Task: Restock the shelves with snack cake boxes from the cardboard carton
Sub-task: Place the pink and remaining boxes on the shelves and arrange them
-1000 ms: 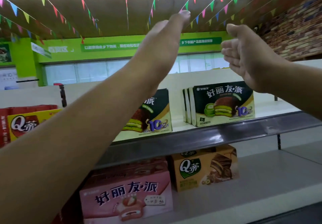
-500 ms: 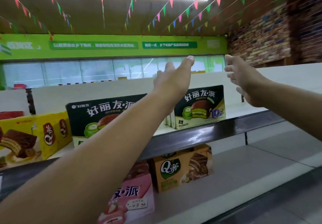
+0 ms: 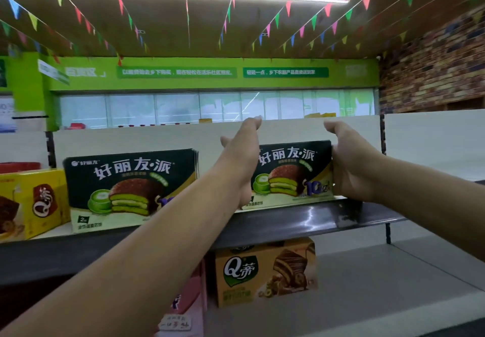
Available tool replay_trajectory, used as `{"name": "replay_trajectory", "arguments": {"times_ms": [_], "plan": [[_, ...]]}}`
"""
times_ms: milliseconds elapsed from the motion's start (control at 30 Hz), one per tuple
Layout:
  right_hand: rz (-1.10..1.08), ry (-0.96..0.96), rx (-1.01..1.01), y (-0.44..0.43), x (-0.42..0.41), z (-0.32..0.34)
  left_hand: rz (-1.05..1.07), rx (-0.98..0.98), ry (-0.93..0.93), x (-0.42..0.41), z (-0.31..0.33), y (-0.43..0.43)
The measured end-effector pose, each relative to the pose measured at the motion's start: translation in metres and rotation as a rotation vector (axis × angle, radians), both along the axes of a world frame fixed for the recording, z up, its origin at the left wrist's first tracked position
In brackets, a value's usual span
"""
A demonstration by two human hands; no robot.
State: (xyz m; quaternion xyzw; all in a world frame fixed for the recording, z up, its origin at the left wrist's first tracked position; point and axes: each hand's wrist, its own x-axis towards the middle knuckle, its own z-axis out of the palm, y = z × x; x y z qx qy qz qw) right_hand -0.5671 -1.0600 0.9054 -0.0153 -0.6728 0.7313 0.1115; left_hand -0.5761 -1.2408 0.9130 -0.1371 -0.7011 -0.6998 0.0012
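A dark green snack cake box (image 3: 288, 174) stands upright on the top shelf (image 3: 296, 220), with more boxes behind it. My left hand (image 3: 241, 158) lies flat against its left side, fingers straight and pointing up. On the other side, my right hand (image 3: 351, 163) grips the box's right edge with curled fingers, thumb raised. A second stack of the same green boxes (image 3: 126, 187) stands further left on that shelf. The cardboard carton is out of view.
Yellow Q-brand boxes (image 3: 39, 200) sit at the far left of the top shelf. Below, an orange Q-brand box (image 3: 265, 271) and a pink box (image 3: 183, 305) stand on the lower shelf (image 3: 380, 297). A white back panel (image 3: 433, 137) rises behind the top shelf.
Both hands have come down from above the shelf and closed in on the right green box, one on each side. The view has shifted right.
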Motion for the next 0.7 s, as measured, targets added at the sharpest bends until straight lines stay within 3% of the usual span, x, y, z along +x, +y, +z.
{"name": "replay_trajectory", "arguments": {"times_ms": [367,600,700], "plan": [[0.141,0.069,-0.040,0.005,-0.029,-0.001,0.186,0.025,0.033,-0.010,-0.001,0.008],[0.162,0.029,0.000,-0.001,-0.056,0.006,0.222,0.109,-0.035,-0.057,0.005,0.010],[0.179,-0.005,0.031,-0.005,-0.067,0.011,0.278,0.147,-0.084,-0.115,0.005,0.001]]}}
